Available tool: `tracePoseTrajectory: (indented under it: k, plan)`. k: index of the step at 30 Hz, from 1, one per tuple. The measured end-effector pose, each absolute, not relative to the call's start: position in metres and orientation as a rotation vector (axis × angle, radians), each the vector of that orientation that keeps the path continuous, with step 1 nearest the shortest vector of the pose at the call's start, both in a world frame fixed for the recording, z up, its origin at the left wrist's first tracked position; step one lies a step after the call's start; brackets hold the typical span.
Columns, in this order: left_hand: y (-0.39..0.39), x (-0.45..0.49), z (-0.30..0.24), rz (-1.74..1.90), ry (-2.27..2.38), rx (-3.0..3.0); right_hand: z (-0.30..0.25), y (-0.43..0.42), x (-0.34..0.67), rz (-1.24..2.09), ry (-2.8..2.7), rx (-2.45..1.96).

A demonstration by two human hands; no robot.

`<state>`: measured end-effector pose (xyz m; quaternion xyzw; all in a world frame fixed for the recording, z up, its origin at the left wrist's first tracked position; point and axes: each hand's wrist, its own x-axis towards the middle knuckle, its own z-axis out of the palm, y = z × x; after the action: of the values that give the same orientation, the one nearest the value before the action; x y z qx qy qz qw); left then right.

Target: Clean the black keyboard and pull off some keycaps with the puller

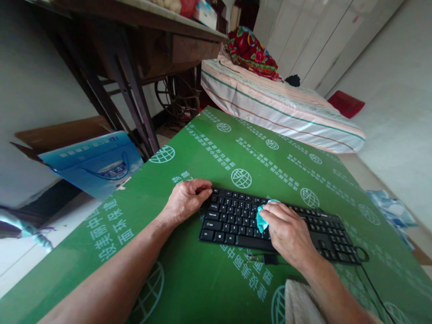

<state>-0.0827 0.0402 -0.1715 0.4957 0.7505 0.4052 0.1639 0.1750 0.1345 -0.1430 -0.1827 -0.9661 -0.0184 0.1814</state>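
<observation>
A broad green tabletop (202,155) is printed with pale globes and lettering, and on it the black keyboard (232,220) is laid flat, keys up, seemingly so that the keys can be reached. At the near edge a grey cloth (300,303) is partly hidden by the right forearm. The keyboard's far left corner is pinched between thumb and forefinger of the left hand (189,199), apparently to keep it from sliding. In the right hand (286,227) a small turquoise cloth (261,220) is gripped, bunched under the fingers and pressed to the middle keys, presumably for a firm rub. Just beside the keyboard's near edge, a small dark connector (270,258) is seen.
</observation>
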Motion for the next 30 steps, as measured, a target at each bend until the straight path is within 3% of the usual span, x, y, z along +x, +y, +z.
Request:
tracePoseTrajectory:
  k: [30]
  plan:
    - [0.040, -0.083, -0.172, 1.150, 2.135, 1.377, -0.146, 0.148, 0.192, 0.178, -2.507, -0.612]
